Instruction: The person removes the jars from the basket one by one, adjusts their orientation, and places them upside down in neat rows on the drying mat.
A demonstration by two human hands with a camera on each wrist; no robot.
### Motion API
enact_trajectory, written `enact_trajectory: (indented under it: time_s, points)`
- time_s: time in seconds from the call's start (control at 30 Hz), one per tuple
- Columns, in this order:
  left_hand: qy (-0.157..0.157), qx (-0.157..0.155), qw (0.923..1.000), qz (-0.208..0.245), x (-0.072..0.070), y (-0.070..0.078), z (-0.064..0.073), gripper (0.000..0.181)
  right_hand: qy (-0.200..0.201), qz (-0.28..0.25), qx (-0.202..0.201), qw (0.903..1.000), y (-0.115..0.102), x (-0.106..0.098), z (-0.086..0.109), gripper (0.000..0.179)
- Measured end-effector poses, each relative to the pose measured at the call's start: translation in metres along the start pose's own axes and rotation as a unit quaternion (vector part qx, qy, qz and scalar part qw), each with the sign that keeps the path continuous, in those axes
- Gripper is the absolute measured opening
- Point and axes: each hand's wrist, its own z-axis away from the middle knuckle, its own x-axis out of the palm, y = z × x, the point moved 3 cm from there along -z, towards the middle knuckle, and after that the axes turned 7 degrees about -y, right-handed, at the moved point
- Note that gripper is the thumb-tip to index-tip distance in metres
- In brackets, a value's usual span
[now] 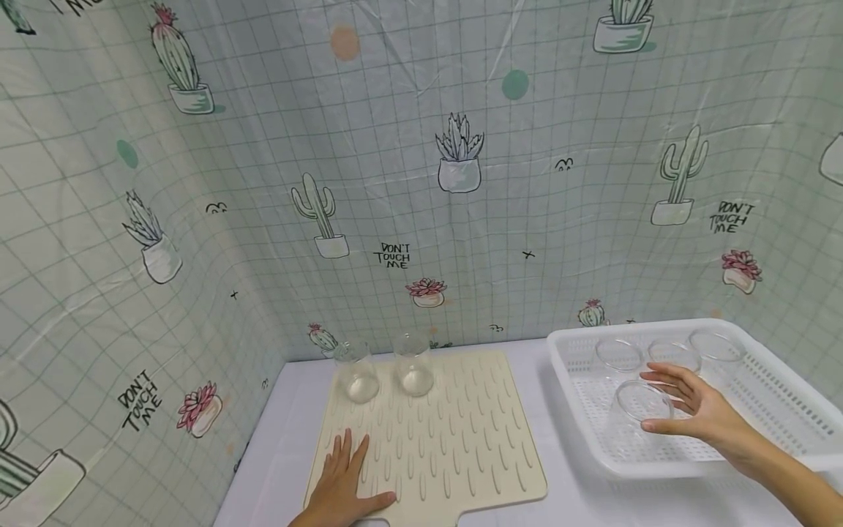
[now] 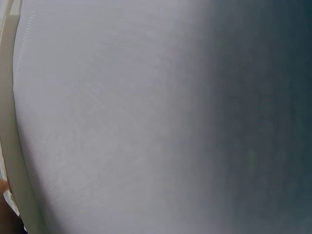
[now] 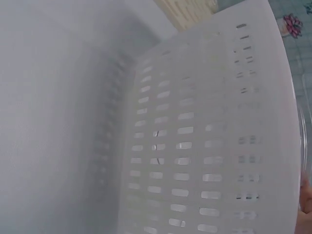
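My left hand (image 1: 342,479) lies with fingers spread on the near left corner of a beige ridged drying mat (image 1: 474,432). Two clear glasses, a left glass (image 1: 358,380) and a right glass (image 1: 413,366), stand at the mat's far left. On the right, my right hand (image 1: 701,410) holds a clear glass (image 1: 632,432) near its rim, thumb on the near side and fingers on the far side. This glass is in a white plastic basket (image 1: 612,468). In the right wrist view, only part of the hand (image 3: 304,204) shows beyond the basket wall (image 3: 195,146).
Several more glasses stand in the basket's far part, including a back left glass (image 1: 619,355) and a back right glass (image 1: 718,345). A white cloth (image 1: 573,498) covers the table. Behind hangs a cactus-print curtain (image 1: 461,234). The left wrist view is mostly blurred cloth.
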Motion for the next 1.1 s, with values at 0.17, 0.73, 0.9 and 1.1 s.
enact_trajectory:
  time_s: [0.17,0.73,0.9,1.1]
  points:
    - [-0.004,-0.002,1.0000,0.004,0.001,0.000,-0.002,0.115,-0.011,0.002,0.020,0.9997,0.008,0.000,-0.002,0.081]
    - [-0.001,0.004,0.9999,0.013,0.000,0.001,0.000,0.114,-0.122,-0.003,0.058,0.9908,0.028,-0.005,-0.008,0.079]
    - [-0.008,-0.001,0.9999,0.014,-0.002,0.003,0.002,0.114,-0.162,-0.015,0.071,0.9842,0.035,-0.006,-0.010,0.077]
    - [-0.012,-0.006,0.9998,0.013,0.000,0.000,0.000,0.114,-0.186,-0.023,0.072,0.9796,0.037,-0.006,-0.013,0.073]
